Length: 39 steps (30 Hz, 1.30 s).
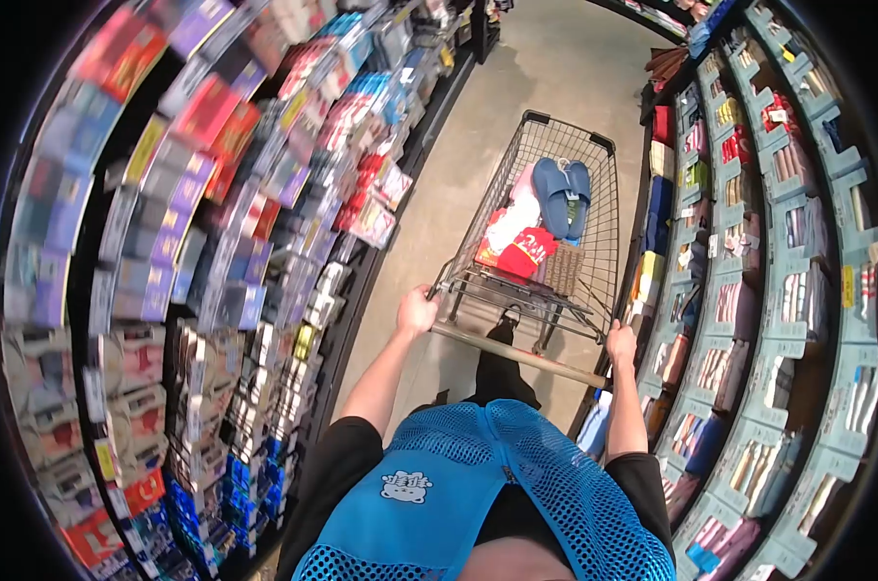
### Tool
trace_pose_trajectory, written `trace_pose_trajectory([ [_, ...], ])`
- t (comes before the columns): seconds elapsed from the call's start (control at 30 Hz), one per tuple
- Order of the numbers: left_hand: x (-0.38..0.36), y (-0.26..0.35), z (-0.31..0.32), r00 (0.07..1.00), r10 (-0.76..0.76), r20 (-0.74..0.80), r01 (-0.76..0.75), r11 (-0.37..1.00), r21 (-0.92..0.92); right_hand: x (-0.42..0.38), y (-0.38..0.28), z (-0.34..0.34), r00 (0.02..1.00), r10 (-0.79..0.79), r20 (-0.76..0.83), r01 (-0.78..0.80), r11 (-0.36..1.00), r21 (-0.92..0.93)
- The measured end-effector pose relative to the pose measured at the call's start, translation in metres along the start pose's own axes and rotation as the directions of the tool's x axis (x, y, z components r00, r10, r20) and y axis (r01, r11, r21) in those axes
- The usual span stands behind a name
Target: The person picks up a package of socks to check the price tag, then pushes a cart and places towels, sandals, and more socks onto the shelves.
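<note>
A: Report cart position.

B: The cart stands in the aisle directly ahead of the person, between two shelf runs. Its handle crosses the view just ahead of the person's body.

A: Hand status?

B: The left hand is closed around the handle's left end. The right hand is closed around the right end. Both arms are extended forward.

A: Basket contents?

B: A pair of blue slippers lies toward the front of the basket. Behind it sit a white bundle and a red item with white print, touching each other. A woven brown piece lies just beside the red item. Finer detail cannot be told.

A: Surroundings?

B: The left shelves carry packaged goods in purple, red and blue wrappers. The right shelves are pale green with folded goods in compartments. The floor is plain grey. The person wears a blue mesh vest over black sleeves.
</note>
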<state>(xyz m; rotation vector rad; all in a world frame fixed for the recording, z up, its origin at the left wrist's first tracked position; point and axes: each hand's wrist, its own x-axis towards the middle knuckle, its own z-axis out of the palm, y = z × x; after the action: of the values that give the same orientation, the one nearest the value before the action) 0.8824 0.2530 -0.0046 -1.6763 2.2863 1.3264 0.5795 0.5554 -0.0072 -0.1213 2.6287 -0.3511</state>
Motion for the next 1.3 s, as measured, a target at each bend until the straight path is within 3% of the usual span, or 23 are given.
trace_pose_trajectory([
  [0.1, 0.046, 0.026, 0.007, 0.997, -0.018, -0.073, 0.011, 0.994, -0.105, 0.05, -0.027, -0.01, 0.999, -0.045, -0.029, 0.045, 0.999, -0.002],
  [0.33, 0.147, 0.11, 0.008, 0.994, -0.055, -0.09, 0.054, 0.998, -0.013, 0.171, -0.083, -0.036, 0.995, -0.102, 0.013, 0.102, 0.995, -0.013],
  [0.67, 0.298, 0.225, 0.009, 0.998, 0.006, -0.065, -0.003, 0.999, 0.044, 0.317, -0.193, -0.094, 0.999, -0.048, 0.001, 0.048, 0.998, -0.037],
  [0.73, 0.336, 0.24, 0.015, 0.998, -0.023, -0.065, 0.018, 0.997, -0.07, 0.344, -0.214, -0.104, 1.0, -0.013, -0.01, 0.013, 1.0, 0.004],
  [0.87, 0.389, 0.295, 0.016, 0.996, -0.034, -0.083, 0.026, 0.994, -0.105, 0.407, -0.248, -0.121, 1.0, -0.004, -0.02, 0.004, 1.0, 0.012],
  [1.03, 0.454, 0.356, 0.015, 0.998, -0.026, -0.061, 0.026, 1.0, -0.009, 0.469, -0.291, -0.146, 1.0, -0.007, 0.004, 0.007, 1.0, -0.023],
  [1.3, 0.544, 0.429, 0.005, 0.999, -0.024, -0.026, 0.025, 0.998, 0.057, 0.564, -0.337, -0.16, 0.996, 0.081, 0.035, -0.084, 0.993, 0.079],
])
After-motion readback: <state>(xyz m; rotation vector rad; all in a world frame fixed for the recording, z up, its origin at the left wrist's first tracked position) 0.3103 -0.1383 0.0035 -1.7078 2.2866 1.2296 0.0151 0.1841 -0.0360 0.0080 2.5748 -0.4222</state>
